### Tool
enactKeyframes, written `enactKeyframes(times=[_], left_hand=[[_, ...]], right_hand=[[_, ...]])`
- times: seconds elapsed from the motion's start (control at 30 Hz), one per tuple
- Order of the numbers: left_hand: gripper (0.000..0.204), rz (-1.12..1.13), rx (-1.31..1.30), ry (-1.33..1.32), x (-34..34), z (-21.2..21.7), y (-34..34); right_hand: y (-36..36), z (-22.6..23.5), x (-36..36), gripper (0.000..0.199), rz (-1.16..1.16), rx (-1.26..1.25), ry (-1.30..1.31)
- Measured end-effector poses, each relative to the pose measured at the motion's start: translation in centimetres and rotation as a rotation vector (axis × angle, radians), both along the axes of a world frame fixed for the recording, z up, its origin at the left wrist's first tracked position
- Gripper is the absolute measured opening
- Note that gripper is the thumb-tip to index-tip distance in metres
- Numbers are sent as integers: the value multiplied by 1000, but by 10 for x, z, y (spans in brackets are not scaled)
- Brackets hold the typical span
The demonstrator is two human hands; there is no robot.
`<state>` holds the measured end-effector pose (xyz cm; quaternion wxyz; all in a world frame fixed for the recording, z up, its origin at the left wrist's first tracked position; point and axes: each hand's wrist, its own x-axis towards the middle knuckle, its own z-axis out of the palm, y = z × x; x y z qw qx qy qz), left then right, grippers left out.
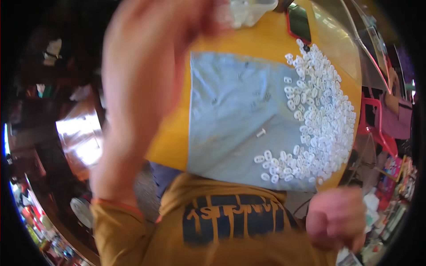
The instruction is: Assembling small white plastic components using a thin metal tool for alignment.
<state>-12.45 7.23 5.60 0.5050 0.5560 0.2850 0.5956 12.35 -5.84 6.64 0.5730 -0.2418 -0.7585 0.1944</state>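
Note:
My left hand (151, 57) is raised over the left side of the table, large and smeared by motion. Its fingers reach the upper edge beside a translucent white plastic container (255, 11); whether they touch or hold anything cannot be made out. Low at the right, off the table's near edge, my right hand (336, 217) is blurred with its fingers curled closed; anything inside is hidden. Small white oval plastic pieces with two holes (326, 128) lie heaped in a curve along the right of a grey-blue cloth (230, 115). A single small white T-shaped piece (261, 132) lies mid-cloth.
The cloth lies on a yellow table (248, 42). A phone with a red edge (299, 22) rests at the far side, near a small black thing (306, 48). A red plastic chair (377, 124) stands beyond the table's right side, with another person (392, 106) near it.

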Motion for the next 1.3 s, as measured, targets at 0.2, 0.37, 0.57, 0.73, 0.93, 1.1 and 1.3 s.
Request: enactKeyframes(times=[0.2, 0.37, 0.57, 0.73, 0.93, 1.1, 1.3], left_hand=[[29, 267, -176, 200, 14, 14, 36], [20, 74, -287, 245, 27, -33, -30], [21, 22, -461, 408, 39, -43, -89], [21, -150, -360, 522, 60, -53, -108], [27, -220, 167, 690, 85, -74, -119], [33, -200, 374, 781, 93, -83, -120], [38, -260, 469, 926, 96, -74, -124]], right_hand=[[4, 29, -10, 10, -118, 951, 73], [3, 23, -8, 20, 7, 991, 108], [-4, 35, 1, 24, -145, 1104, 112], [-10, 42, 11, 29, -190, 1054, -19], [-19, 37, 24, 29, -235, 979, -36], [-16, 29, 30, 27, -283, 990, -39], [-24, 33, 37, 26, -245, 1001, -21]])
